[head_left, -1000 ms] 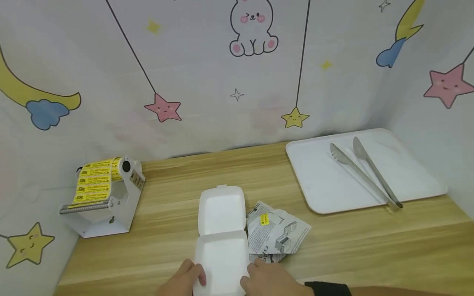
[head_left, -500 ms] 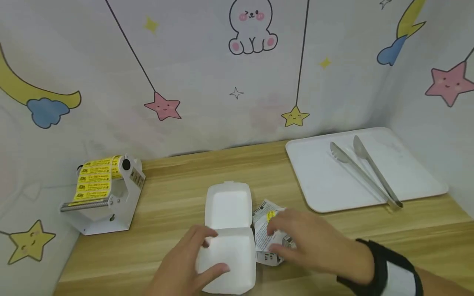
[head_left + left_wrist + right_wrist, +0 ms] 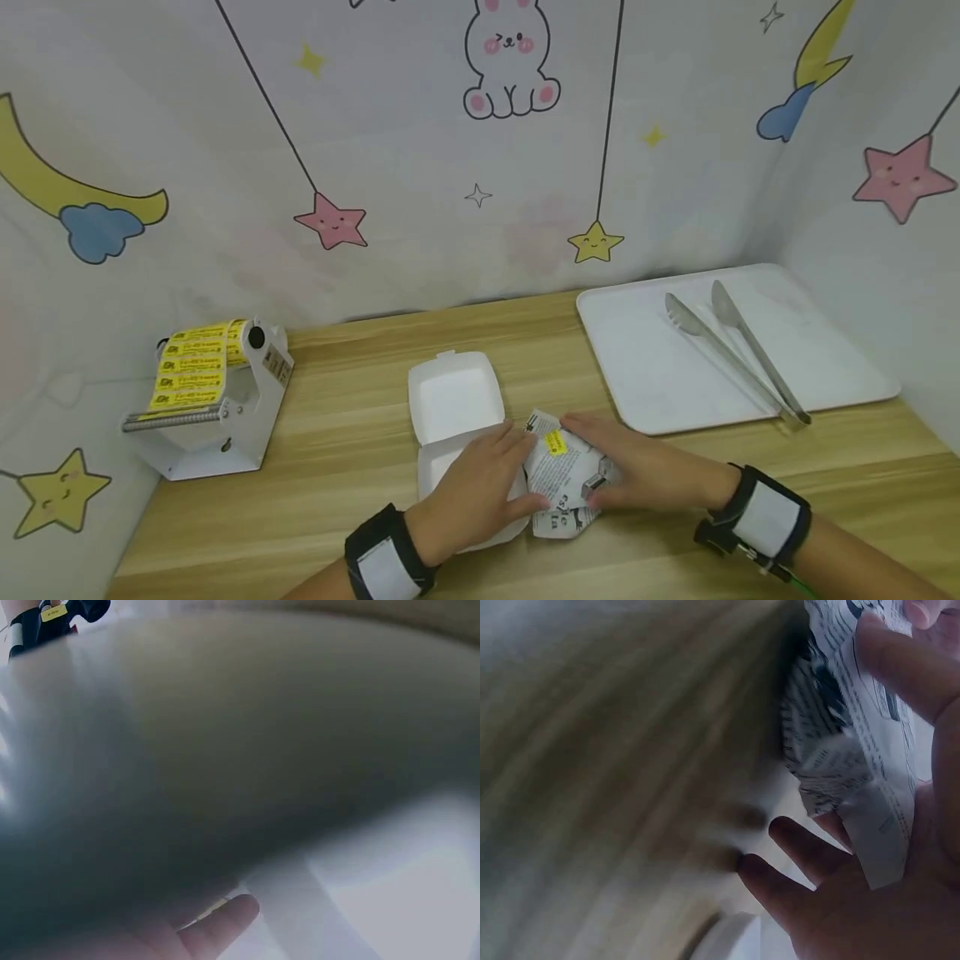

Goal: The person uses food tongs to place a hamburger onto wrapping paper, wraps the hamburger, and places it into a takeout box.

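Note:
A packet wrapped in newsprint-patterned paper (image 3: 567,473), with a small yellow sticker (image 3: 556,442), lies between the two hands in the head view. My right hand (image 3: 637,467) holds its right side, thumb on one face and fingers spread along the other in the right wrist view. My left hand (image 3: 480,483) reaches over the white foam clamshell box (image 3: 453,396), its thumb and fingertips extended to the packet's left edge. The box stands with its lid back, its lower half partly covered by the left hand. In the left wrist view a large blur hides most of the hand (image 3: 217,926).
A label dispenser (image 3: 251,425) with a roll of yellow labels (image 3: 191,362) stands at the left. Back right is a white tray (image 3: 637,375) with metal tongs (image 3: 738,354) on it. A printed cloth (image 3: 412,125) hangs behind the wooden table (image 3: 345,375).
Both hands have left the box's sides. The right hand went right to the packet, then the left followed, reaching across the box. The box has shifted slightly right and turned.

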`<state>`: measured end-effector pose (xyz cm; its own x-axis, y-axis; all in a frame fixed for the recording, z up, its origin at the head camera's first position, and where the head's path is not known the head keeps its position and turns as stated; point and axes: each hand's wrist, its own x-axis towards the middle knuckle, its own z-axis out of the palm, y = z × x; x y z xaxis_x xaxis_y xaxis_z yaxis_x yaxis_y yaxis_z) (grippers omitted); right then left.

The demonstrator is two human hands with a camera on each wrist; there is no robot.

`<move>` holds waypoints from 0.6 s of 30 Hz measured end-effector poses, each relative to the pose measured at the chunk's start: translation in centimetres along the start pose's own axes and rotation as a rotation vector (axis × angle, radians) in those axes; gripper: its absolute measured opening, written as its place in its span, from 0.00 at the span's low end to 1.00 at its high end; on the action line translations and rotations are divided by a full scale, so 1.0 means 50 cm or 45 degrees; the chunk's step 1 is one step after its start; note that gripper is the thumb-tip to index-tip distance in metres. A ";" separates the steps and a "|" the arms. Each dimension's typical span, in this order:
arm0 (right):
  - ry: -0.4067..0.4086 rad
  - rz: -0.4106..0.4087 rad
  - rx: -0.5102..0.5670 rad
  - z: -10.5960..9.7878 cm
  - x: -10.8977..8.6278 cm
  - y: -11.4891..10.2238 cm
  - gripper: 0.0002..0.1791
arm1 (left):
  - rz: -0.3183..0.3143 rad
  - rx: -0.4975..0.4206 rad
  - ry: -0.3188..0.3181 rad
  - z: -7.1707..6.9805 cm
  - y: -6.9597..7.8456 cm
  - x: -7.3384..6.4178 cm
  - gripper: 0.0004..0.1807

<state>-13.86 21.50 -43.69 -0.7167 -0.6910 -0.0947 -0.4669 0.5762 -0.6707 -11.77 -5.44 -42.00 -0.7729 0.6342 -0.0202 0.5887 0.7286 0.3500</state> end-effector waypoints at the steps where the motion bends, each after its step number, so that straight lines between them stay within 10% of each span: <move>1: 0.016 -0.007 -0.004 0.003 0.000 0.001 0.54 | 0.002 0.001 0.002 0.001 0.000 0.001 0.41; 18: 0.158 -0.043 -0.235 0.015 0.026 -0.018 0.44 | -0.014 -0.105 0.035 0.011 -0.003 0.004 0.40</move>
<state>-13.96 19.76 -43.74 -0.7517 -0.6591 0.0245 -0.5708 0.6316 -0.5247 -11.88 -5.27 -42.54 -0.7859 0.6183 0.0011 0.5599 0.7109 0.4256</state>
